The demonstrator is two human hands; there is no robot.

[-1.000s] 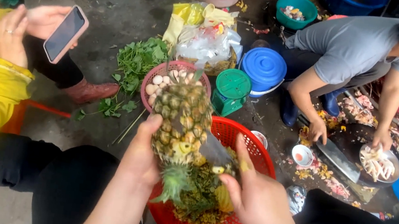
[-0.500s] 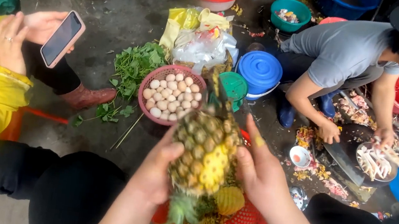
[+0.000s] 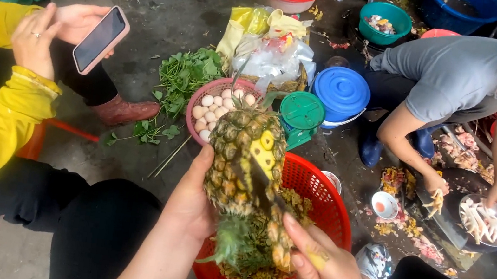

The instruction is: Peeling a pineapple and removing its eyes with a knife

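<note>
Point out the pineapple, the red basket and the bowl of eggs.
pineapple (image 3: pixel 236 157): head view, unpeeled side of the fruit.
red basket (image 3: pixel 323 200): head view, inner wall on the right.
bowl of eggs (image 3: pixel 197 97): head view, pink rim at left.

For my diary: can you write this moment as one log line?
left hand: grips pineapple | right hand: knife slicing peel | below: red basket with peelings

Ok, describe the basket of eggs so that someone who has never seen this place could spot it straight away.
Start at the big red plastic mesh basket under the half-peeled pineapple that the left hand holds. Just beyond the pineapple, on the wet ground beside a bunch of leafy green herbs, sits the round pink plastic basket. It alone holds pale whole eggs; its red neighbour holds pineapple peelings.
</note>
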